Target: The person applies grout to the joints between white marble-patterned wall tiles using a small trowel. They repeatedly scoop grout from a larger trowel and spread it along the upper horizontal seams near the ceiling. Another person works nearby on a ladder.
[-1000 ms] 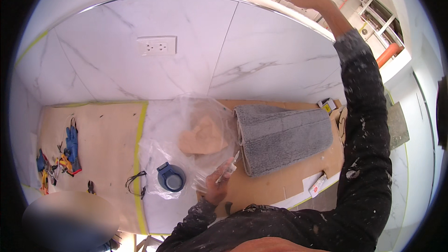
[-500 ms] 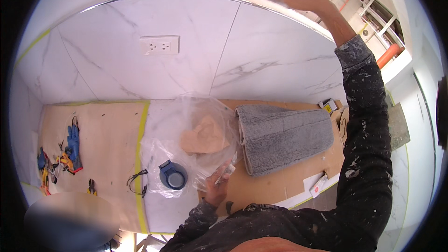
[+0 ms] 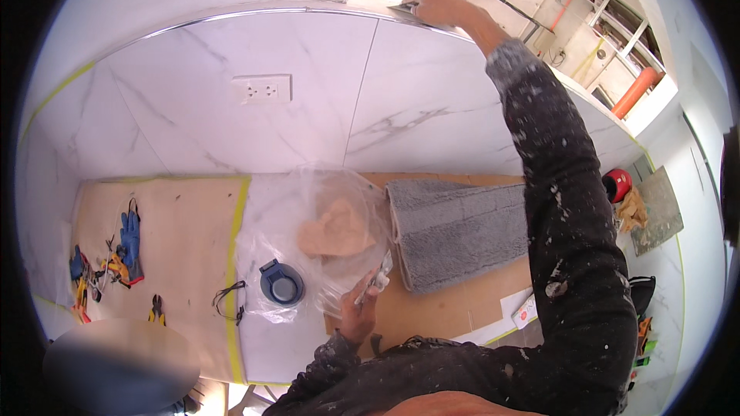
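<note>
While the right hand (image 3: 438, 8) is raised to the top edge of the marble wall (image 3: 308, 131), fingers closed on a small dark tool (image 3: 402, 6) there, the left hand (image 3: 361, 310) is kept low at the counter (image 3: 169, 231), well apart from the right. A thin whitish item (image 3: 379, 281) is pinched in the left fingers, just beside a clear plastic bag (image 3: 339, 200) w/ a tan lump (image 3: 338, 229) inside. A blue tape roll (image 3: 281, 283) lies near, on the bag's left. A grey towel (image 3: 462, 227) is spread twd the counter's right end; blue gloves (image 3: 129, 235) & pliers (image 3: 156, 308) sit at its left end.
</note>
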A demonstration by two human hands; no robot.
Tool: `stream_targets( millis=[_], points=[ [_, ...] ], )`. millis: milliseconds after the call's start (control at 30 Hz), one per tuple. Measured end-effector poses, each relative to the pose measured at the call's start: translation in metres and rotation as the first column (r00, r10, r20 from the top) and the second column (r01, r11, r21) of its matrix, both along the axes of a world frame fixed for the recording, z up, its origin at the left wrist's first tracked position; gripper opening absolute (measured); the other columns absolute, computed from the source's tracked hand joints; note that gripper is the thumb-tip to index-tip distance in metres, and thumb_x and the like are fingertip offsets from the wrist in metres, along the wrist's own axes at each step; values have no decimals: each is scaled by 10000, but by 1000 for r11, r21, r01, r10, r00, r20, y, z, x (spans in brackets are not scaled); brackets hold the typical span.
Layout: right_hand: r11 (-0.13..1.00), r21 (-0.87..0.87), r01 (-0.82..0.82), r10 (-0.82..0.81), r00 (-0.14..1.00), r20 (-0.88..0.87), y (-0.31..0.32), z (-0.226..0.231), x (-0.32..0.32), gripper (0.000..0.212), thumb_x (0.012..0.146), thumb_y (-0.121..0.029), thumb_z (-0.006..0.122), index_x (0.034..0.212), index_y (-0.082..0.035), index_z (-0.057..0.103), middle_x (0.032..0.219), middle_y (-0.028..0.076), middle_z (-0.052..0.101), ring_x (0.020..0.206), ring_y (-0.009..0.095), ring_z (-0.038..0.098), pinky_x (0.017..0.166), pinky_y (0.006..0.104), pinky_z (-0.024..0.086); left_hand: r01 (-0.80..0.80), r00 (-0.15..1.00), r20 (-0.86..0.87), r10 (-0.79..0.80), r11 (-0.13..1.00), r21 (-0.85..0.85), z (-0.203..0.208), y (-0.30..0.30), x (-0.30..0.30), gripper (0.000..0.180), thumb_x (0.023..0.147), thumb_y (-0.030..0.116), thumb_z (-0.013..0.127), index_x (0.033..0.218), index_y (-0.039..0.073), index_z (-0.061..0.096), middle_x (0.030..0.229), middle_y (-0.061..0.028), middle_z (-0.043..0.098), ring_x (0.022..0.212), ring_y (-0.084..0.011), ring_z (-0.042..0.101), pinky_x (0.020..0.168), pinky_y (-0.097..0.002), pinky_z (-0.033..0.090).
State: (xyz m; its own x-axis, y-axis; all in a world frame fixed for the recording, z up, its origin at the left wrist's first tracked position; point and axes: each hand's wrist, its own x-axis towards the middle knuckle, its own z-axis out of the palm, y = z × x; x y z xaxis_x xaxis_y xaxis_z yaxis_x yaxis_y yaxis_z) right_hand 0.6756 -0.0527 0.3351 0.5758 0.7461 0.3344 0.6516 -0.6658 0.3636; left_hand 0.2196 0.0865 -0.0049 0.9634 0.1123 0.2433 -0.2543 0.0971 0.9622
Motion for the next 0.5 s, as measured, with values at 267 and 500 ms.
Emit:
stream_targets(
  millis=[267, 500],
  points=[
    [998, -42, 42, -55, 928, -369, -39, -4, -220, 333, 982, -161, 442, 1265, -106, 609, 1082, 204, 670, 839, 317, 661, 830, 395, 521, 7, 992, -125, -35, 977, -214, 14, -18, -3, 407, 971, 210, 560, 1291, -39, 523, 1083, -150, 666, 972, -184, 616, 809, -332, 480],
    [795, 207, -570, 604, 715, -352, -94, -81, -394, 492, 878, -51, 492, 1361, -134, 529, 1403, 118, 499, 1303, 286, 466, 1125, 440, 339, 175, 980, 16, -199, 819, -547, 69, -33, -17, 433, 1004, 275, 489, 1356, 29, 440, 1245, -110, 594, 1115, -283, 582, 954, -408, 443]
  ],
)
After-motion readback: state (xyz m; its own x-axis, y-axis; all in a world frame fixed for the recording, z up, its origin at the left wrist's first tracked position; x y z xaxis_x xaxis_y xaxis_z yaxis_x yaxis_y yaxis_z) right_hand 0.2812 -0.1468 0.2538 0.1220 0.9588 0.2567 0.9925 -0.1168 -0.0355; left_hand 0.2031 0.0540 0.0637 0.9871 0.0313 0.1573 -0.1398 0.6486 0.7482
